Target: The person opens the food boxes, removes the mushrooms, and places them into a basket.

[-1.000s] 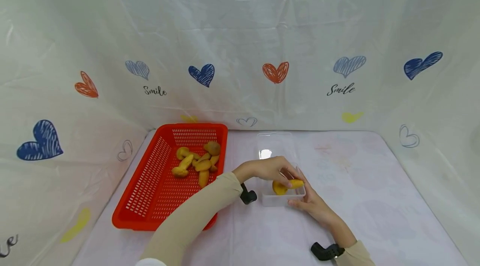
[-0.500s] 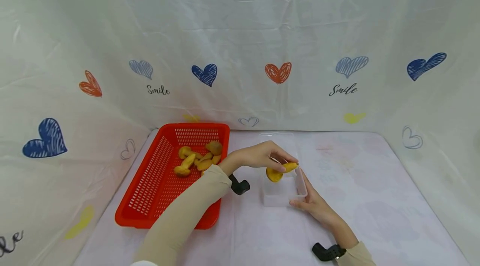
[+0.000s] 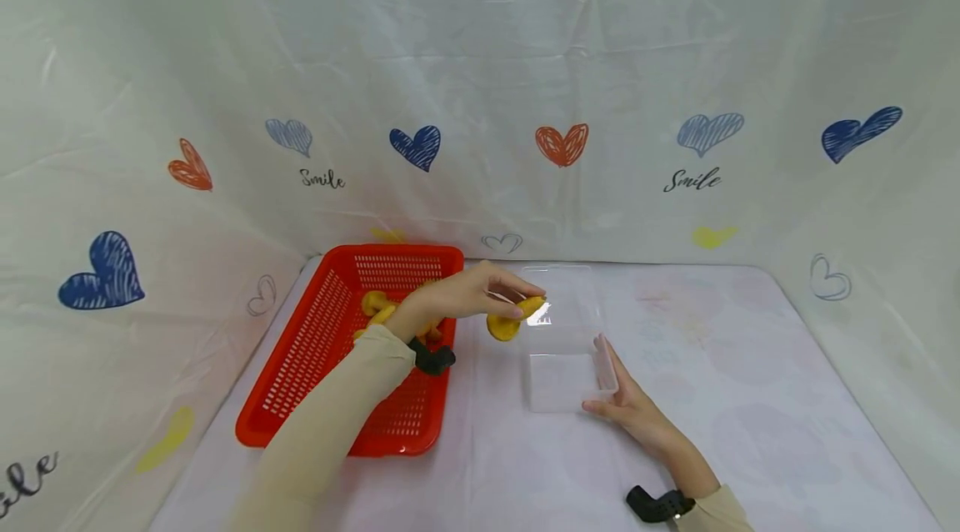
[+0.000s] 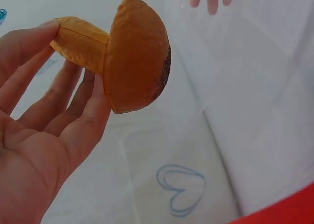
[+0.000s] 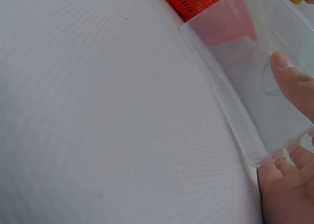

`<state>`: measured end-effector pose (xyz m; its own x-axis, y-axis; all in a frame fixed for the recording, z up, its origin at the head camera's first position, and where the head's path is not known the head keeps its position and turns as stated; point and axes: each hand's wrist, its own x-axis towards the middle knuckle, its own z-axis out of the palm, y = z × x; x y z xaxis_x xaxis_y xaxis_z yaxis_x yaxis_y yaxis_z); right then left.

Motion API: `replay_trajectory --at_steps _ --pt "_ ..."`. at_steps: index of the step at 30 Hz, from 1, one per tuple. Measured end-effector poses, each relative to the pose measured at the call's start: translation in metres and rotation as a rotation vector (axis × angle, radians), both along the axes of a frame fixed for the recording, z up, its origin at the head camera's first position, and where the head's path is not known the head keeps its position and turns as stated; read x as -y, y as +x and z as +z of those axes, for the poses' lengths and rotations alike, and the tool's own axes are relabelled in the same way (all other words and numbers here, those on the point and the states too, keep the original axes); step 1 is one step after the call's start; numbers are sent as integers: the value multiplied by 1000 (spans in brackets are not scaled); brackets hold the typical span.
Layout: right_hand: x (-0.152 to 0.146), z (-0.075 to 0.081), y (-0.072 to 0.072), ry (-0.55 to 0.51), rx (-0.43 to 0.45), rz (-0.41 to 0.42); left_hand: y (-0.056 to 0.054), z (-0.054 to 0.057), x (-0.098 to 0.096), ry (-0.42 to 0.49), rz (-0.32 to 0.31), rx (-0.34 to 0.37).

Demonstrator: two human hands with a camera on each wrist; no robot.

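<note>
My left hand (image 3: pixel 480 290) pinches a yellow-orange toy mushroom (image 3: pixel 504 327) by its stem, in the air between the basket and the box. In the left wrist view the mushroom (image 4: pixel 137 57) shows a round cap with a dark rough patch. With thumb and fingers my right hand (image 3: pixel 633 407) holds the right side of a clear plastic box (image 3: pixel 561 386) standing on the table. Nothing lies inside the box, and its hinged lid (image 3: pixel 566 290) is folded back. The right wrist view shows the thumb (image 5: pixel 289 79) at the box wall (image 5: pixel 235 96).
A red perforated basket (image 3: pixel 281 365) stands at the left with several more yellow mushrooms (image 3: pixel 375 303), partly hidden behind my left arm. White cloth covers the table (image 3: pixel 712 382). A white curtain printed with hearts (image 3: pixel 480 82) hangs behind and at both sides.
My left hand has lifted the mushroom up out of the clear box and moved it left towards the basket. The right hand stays at the box. The view has shifted slightly.
</note>
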<state>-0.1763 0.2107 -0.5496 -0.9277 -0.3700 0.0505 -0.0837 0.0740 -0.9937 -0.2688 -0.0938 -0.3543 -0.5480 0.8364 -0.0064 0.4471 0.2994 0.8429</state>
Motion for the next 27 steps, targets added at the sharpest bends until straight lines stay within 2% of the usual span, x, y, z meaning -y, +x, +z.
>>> replay_trajectory --at_steps 4,9,15,20,23,27 --pt "1 0 -1 2 -6 7 2 6 24 -20 91 -1" --pt "1 0 -1 8 -19 9 4 7 51 -45 155 -30" --pt "-1 -1 0 23 -9 -3 8 0 80 -75 227 -24" --pt "-2 -1 1 12 -9 -2 13 -5 101 -92 260 -24" --pt "-2 -2 0 6 -14 4 16 -8 115 -115 285 -46" --pt "-1 -1 0 8 -20 14 22 -15 132 -142 318 -31"
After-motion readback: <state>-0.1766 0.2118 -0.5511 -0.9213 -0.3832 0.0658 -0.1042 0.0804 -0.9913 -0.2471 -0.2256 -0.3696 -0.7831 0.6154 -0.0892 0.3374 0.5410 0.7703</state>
